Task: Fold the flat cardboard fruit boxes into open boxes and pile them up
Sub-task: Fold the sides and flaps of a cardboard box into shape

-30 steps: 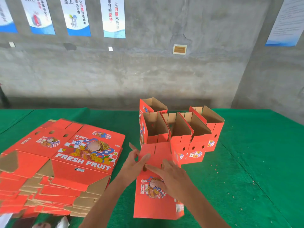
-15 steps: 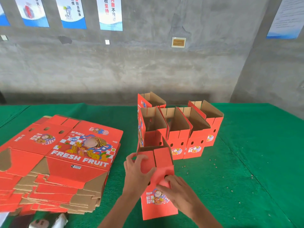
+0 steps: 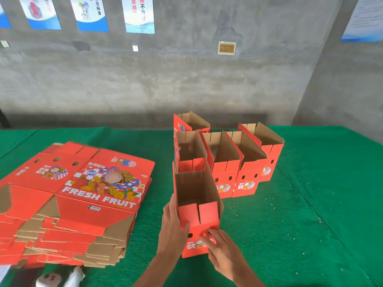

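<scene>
A red cardboard fruit box, folded open and upright, stands on the green table cover just in front of a cluster of finished open boxes. The left hand grips its left wall, thumb across the front panel. The right hand presses fingertips on the lower front; whether they curl into a hole is unclear. A stack of flat boxes lies to the left. Risk: uneven pressure could make the walls spring back or collapse, or a push could topple the neighbouring boxes.
</scene>
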Demonstrator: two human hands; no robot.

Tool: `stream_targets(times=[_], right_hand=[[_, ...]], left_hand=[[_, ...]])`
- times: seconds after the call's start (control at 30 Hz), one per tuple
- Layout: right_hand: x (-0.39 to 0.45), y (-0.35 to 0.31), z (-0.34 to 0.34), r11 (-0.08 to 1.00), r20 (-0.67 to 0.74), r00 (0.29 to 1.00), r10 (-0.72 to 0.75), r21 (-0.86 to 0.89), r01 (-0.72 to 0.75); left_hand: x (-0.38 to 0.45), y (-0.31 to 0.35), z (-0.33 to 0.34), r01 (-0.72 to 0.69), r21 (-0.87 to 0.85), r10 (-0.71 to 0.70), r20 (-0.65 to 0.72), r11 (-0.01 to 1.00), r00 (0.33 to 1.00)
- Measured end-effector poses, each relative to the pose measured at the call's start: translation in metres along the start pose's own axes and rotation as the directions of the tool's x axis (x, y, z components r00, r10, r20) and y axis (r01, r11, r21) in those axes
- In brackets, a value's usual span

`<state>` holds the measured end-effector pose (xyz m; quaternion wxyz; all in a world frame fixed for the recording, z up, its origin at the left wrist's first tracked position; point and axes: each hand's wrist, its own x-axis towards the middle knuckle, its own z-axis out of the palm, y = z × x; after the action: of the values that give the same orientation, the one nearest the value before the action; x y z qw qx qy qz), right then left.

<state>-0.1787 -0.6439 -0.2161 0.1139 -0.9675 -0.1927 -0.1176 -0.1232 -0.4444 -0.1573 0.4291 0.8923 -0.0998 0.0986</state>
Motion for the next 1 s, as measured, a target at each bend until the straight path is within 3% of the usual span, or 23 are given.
stream_targets(times=[0.13, 0.27, 0.33, 0.47, 0.6, 0.77, 0.87, 1.0], right_hand=[[0.011, -0.008, 0.014, 0.969, 0.129, 0.976, 0.175, 0.153, -0.194], [0.033, -0.017, 0.016, 0.929, 0.251, 0.936, 0.248, 0.213, -0.303], [0.044, -0.019, 0.014, 0.921, 0.22, 0.93, 0.294, 0.195, -0.337], [0.067, -0.015, 0.001, 0.894, 0.005, 0.909, 0.417, 0.176, -0.411], [0.087, -0.012, -0.002, 0.91, -0.03, 0.921, 0.389, 0.172, -0.378], [0.103, -0.004, 0.003, 0.918, 0.117, 0.918, 0.378, 0.078, -0.388], [0.115, 0.0, 0.003, 0.901, 0.232, 0.893, 0.385, 0.116, -0.418], [0.129, 0.005, 0.003, 0.873, 0.335, 0.87, 0.362, 0.207, -0.442]], left_hand=[[0.011, -0.008, 0.004, -0.014, 0.04, 0.012, 0.056, 0.999, 0.998], [0.024, -0.01, 0.008, -0.019, 0.118, 0.008, 0.094, 0.993, 0.996], [0.032, -0.01, 0.01, -0.011, 0.133, 0.0, 0.083, 0.991, 0.997], [0.045, -0.009, 0.014, 0.02, 0.17, -0.031, 0.062, 0.985, 0.998], [0.055, -0.008, 0.02, 0.065, 0.143, -0.069, 0.023, 0.988, 0.997], [0.081, -0.014, 0.023, 0.127, 0.045, -0.131, 0.094, 0.991, 0.987], [0.098, -0.013, 0.02, 0.194, -0.02, -0.189, 0.148, 0.981, 0.971], [0.115, -0.01, 0.017, 0.182, 0.152, -0.206, 0.163, 0.971, 0.965]])
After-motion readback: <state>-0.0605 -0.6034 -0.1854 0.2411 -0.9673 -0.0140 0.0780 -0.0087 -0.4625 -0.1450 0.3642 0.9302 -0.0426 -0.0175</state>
